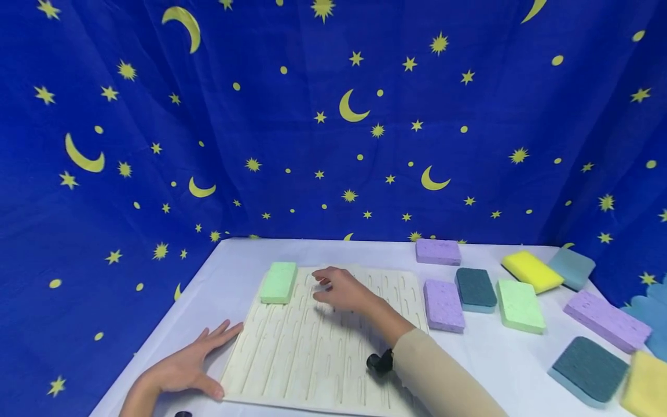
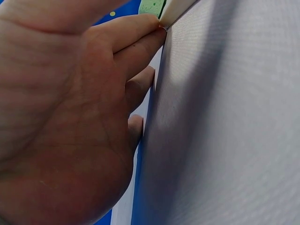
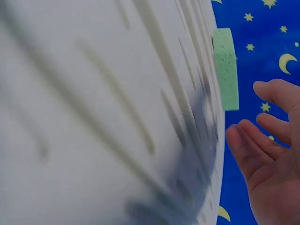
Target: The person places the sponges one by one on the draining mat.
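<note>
A cream ridged mat (image 1: 292,353) with rows of raised slats lies on the white table. On its far left corner sits a light green sponge (image 1: 279,282). My left hand (image 1: 184,365) has its fingers spread at the mat's left edge, with thumb and index fingertips touching that edge; in the left wrist view its straight fingers reach to the mat's corner. My right hand (image 1: 341,289) hovers over the far middle of the mat, right of the green sponge, fingers loosely bent and nothing between them. The right wrist view shows a gap between this hand and the green sponge (image 3: 226,70).
Right of the mat lie several sponges: purple ones (image 1: 444,306), dark teal ones (image 1: 476,288), a light green one (image 1: 521,306), a yellow one (image 1: 531,271) and a pale yellow one (image 1: 646,385). A blue curtain (image 1: 292,116) with moons and stars hangs behind the table.
</note>
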Available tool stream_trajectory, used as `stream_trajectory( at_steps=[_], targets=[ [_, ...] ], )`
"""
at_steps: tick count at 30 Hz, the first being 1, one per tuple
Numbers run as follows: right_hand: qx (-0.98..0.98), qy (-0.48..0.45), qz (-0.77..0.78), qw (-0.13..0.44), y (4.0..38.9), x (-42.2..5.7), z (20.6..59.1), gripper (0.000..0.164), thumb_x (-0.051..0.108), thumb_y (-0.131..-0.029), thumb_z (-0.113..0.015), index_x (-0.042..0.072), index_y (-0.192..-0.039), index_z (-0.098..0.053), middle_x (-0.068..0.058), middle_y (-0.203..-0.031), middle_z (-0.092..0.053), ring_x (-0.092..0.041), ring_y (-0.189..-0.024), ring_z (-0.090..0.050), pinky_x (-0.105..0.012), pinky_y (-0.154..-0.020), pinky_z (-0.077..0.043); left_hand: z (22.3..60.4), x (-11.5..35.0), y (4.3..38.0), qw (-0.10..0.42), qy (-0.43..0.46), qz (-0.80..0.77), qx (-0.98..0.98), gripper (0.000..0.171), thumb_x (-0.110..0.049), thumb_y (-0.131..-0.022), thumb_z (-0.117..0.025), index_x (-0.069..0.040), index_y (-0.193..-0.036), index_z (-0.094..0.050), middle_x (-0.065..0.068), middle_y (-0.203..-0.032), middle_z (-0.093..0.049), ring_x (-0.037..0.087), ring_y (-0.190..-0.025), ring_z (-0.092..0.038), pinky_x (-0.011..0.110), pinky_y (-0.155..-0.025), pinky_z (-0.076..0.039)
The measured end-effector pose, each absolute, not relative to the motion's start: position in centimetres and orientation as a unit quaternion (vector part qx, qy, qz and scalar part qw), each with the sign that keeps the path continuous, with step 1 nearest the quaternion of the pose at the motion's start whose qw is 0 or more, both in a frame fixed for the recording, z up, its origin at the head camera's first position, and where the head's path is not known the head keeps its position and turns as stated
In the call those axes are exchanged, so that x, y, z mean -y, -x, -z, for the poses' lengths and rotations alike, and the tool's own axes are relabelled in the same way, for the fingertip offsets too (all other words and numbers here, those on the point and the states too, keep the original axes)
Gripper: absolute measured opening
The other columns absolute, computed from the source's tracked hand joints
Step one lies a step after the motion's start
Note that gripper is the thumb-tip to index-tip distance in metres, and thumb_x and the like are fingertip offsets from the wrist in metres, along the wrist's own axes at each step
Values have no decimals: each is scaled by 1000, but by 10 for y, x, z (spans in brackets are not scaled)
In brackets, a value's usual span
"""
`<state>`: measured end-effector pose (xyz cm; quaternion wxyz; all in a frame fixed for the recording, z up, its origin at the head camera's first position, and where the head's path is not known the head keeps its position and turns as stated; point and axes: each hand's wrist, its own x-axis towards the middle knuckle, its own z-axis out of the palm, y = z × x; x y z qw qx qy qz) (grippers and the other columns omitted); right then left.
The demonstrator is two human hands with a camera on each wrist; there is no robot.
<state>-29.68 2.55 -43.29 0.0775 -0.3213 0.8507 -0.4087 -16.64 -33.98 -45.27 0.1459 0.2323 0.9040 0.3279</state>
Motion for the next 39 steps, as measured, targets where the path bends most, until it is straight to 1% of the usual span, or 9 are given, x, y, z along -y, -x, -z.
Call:
stream_trajectory(
  at_steps=[3,6,11,16,21,28,35,39],
  targets=[
    [-840,330,425,72,295,-35,431,48,19,-90,-68,1,-132,-56,-14,-119,-63,-18,-102,-61,-29,-80,-52,454,340,165,134,-234,-327,-906,112,-39,-64,-87,-20,-154,-23,33,-152,-11,66,-129,1,80,-92,-5],
    [-829,327,449,67,291,-45,427,39,15,-90,-68,3,-126,-61,-13,-112,-66,-13,-97,-62,-28,-78,-52,455,340,165,129,-232,-325,-908,113,-39,-63,-88,-21,-154,-24,32,-152,-12,66,-129,1,80,-92,-6],
    [-826,324,457,56,284,-63,422,33,12,-90,-67,6,-123,-64,-12,-112,-66,-12,-97,-62,-27,-83,-52,454,338,166,133,-229,-324,-908,113,-38,-63,-88,-23,-155,-23,31,-153,-11,66,-129,1,79,-93,-5],
    [-819,335,462,58,278,-87,419,34,15,-90,-67,6,-123,-64,-13,-114,-65,-15,-100,-62,-27,-86,-51,455,338,166,133,-224,-322,-910,114,-37,-62,-89,-22,-154,-24,32,-153,-11,66,-129,1,79,-93,-5],
    [-812,328,477,71,271,-113,414,36,20,-91,-67,7,-125,-63,-11,-116,-65,-18,-104,-61,-29,-88,-51,456,337,167,126,-231,-324,-909,115,-36,-61,-89,-21,-154,-24,32,-152,-12,66,-129,0,79,-93,-5],
    [-812,326,481,45,264,-142,410,38,19,-90,-68,5,-125,-62,-8,-113,-65,-21,-103,-61,-31,-89,-51,455,339,167,131,-228,-327,-908,113,-37,-63,-88,-23,-154,-24,31,-153,-12,67,-128,1,81,-91,-5],
    [-829,295,472,43,256,-170,411,42,26,-88,-72,12,-126,-62,-10,-116,-65,-19,-103,-61,-29,-89,-51,456,339,167,142,-225,-333,-904,112,-35,-63,-88,-23,-154,-24,31,-154,-10,65,-130,3,80,-93,-4],
    [-837,296,459,29,254,-186,411,44,30,-87,-72,13,-127,-61,-10,-115,-65,-22,-104,-61,-34,-89,-51,455,339,168,142,-229,-332,-904,112,-36,-64,-88,-21,-154,-24,31,-153,-11,64,-131,3,79,-94,-4]
  ],
)
